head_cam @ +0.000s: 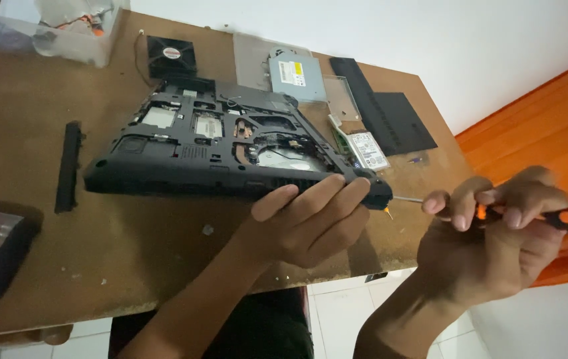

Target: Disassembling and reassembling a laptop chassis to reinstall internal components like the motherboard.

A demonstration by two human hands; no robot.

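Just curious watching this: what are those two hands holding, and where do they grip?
Left hand grips the laptop base by its near front edge; right hand holds the screwdriver by its orange handle.

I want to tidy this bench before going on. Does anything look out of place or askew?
Yes. The opened laptop base is tilted, its near edge lifted off the table by the left hand. The right hand holds an orange screwdriver to its corner. A tiny loose bit, perhaps a screw, lies on the bare wood.
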